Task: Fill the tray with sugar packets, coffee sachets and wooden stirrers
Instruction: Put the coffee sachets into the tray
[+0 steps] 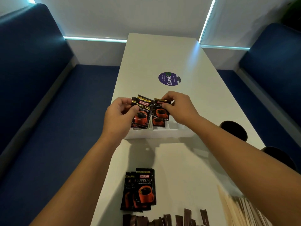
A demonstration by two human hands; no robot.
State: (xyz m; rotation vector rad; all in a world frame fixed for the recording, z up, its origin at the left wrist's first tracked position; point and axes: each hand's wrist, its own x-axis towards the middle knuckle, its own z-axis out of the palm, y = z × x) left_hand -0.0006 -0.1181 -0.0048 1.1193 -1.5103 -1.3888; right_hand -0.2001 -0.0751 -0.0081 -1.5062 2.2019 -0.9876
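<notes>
A white divided tray [156, 133] stands mid-table. My left hand [119, 111] grips a few black Kopiko coffee sachets [143, 111] upright over the tray's left compartment. My right hand [177, 106] pinches the top of another coffee sachet [160, 112] standing in the neighbouring compartment, with a second one behind it. On the near table lies a stack of coffee sachets [140, 190]. Brown sugar packets [164, 220] line the bottom edge. Pale wooden stirrers [234, 207] lie at the lower right, partly under my right forearm.
The white table [179, 59] is narrow, with blue bench seats [68, 128] on both sides. A purple round sticker [168, 79] lies beyond the tray. Two dark round objects [234, 129] sit at the table's right edge.
</notes>
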